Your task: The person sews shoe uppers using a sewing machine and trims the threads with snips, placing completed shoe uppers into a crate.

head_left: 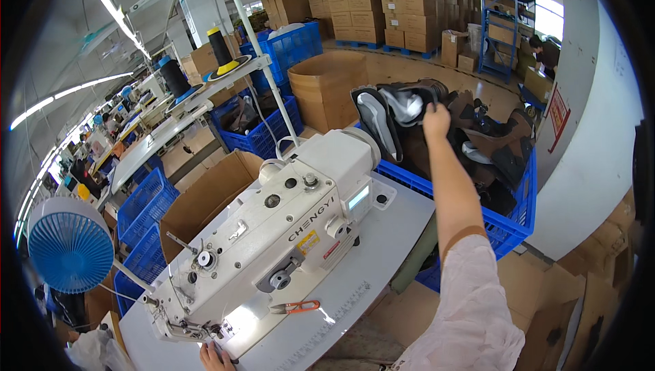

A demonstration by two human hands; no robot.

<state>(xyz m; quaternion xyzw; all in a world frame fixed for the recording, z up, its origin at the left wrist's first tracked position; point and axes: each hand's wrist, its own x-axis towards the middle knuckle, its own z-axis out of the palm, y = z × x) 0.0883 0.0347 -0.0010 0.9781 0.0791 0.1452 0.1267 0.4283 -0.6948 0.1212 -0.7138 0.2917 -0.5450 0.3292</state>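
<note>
Reaching far forward, my right hand (437, 123) is closed on the edge of a black and grey shoe upper (408, 106) above a blue crate. A second upper with a grey lining (376, 117) stands beside it, and several brown and black uppers (501, 136) are heaped around. My left hand (215, 357) lies at the near end of the white sewing machine (273, 228), close to the needle. Its fingertips rest on the table next to a small dark edge; the rest of the hand is cut off. Orange-handled thread snips (295, 307) lie on the machine bed.
The blue crate (515, 231) stands against the table's right side. Left of the machine are an open cardboard box (205, 190), blue baskets (144, 200) and a blue fan (70, 245). Thread cones (222, 50) sit on a stand. Behind are stacked cartons (358, 3); a white pillar (593, 132) rises at right.
</note>
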